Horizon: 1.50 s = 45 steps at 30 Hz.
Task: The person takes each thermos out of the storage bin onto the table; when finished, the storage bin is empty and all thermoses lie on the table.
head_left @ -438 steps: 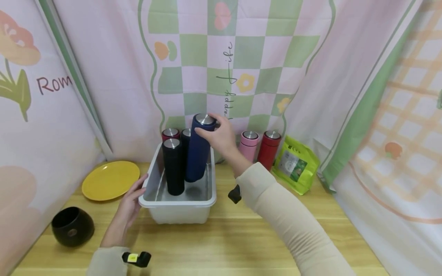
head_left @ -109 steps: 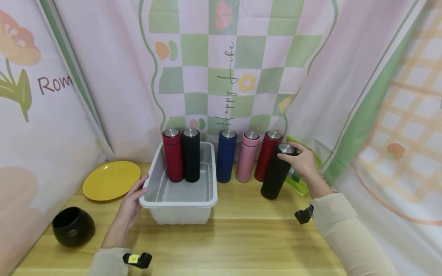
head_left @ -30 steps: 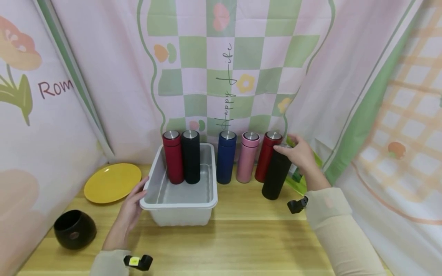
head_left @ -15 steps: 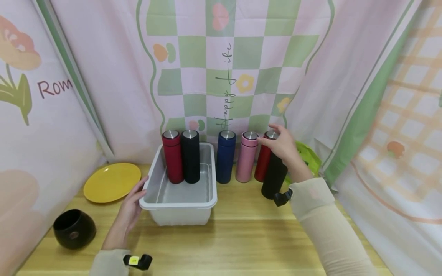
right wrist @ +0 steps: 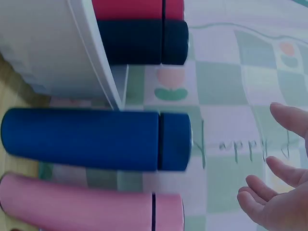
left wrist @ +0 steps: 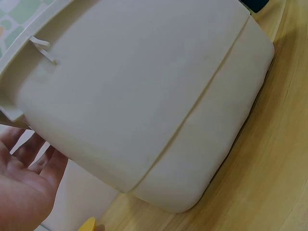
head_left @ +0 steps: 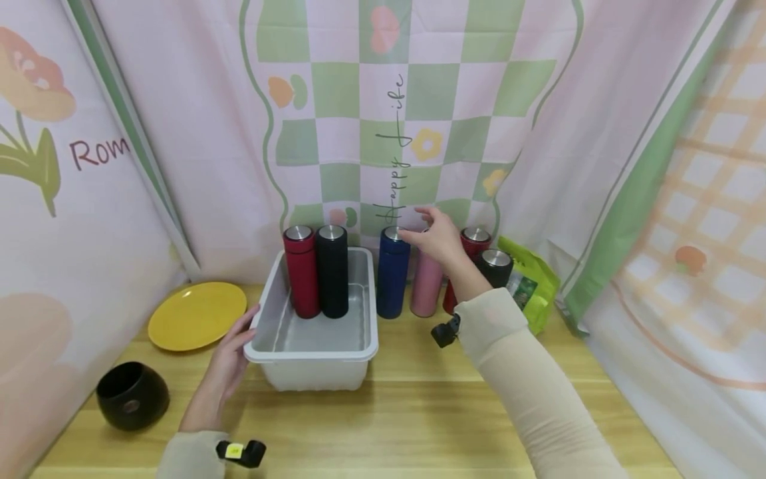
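Observation:
My left hand rests with fairly straight fingers against the left side of a grey-white plastic bin, near its rim. Inside the bin a dark red thermos and a black thermos stand upright. My right hand is in the air with fingers spread, holding nothing. It hovers above the pink thermos, close to the lid of the blue thermos. In the right wrist view a gap shows between the fingertips and the blue lid. Further right stand a red thermos and another black thermos, partly hidden by my arm.
A yellow plate lies left of the bin. In front of it sits a round black cup. A green bag leans at the right behind the black thermos. A patterned curtain hangs behind the row on the wooden table.
Earlier, the blue thermos was lifted out of the bin, and a black thermos was placed at the right. My right hand has since released that black one and moved left. My left hand stays put.

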### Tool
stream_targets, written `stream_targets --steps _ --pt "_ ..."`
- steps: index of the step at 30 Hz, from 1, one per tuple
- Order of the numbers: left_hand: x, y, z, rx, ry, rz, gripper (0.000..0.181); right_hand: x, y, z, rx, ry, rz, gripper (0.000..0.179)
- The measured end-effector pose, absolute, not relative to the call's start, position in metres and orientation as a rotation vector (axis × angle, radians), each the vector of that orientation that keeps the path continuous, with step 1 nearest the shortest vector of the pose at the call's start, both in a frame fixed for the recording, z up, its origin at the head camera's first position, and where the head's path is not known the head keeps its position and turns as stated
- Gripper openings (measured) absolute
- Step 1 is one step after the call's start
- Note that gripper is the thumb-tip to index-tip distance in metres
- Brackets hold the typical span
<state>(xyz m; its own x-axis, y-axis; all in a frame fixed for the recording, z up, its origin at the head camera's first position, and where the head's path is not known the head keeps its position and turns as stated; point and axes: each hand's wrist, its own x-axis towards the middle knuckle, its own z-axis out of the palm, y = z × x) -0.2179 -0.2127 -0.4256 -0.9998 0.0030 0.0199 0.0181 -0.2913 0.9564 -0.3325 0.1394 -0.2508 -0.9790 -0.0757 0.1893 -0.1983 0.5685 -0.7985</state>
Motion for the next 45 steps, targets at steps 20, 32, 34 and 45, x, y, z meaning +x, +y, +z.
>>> stream_targets --steps 20,32,34,45 --pt "-0.217 -0.212 -0.428 -0.062 -1.858 -2.506 0.054 -0.36 0.058 -0.268 0.283 -2.632 1.537 0.068" --pt "-0.216 -0.214 -0.427 -0.032 -1.876 -2.5 0.054 -0.377 0.034 -0.29 0.24 -2.649 1.538 0.07" --pt "-0.216 -0.214 -0.427 -0.029 -1.878 -2.5 0.054 -0.378 0.03 -0.293 0.252 -2.659 1.519 0.072" --pt "-0.217 -0.213 -0.425 -0.028 -1.893 -2.499 0.056 -0.384 0.015 -0.302 0.262 -2.722 1.397 0.08"
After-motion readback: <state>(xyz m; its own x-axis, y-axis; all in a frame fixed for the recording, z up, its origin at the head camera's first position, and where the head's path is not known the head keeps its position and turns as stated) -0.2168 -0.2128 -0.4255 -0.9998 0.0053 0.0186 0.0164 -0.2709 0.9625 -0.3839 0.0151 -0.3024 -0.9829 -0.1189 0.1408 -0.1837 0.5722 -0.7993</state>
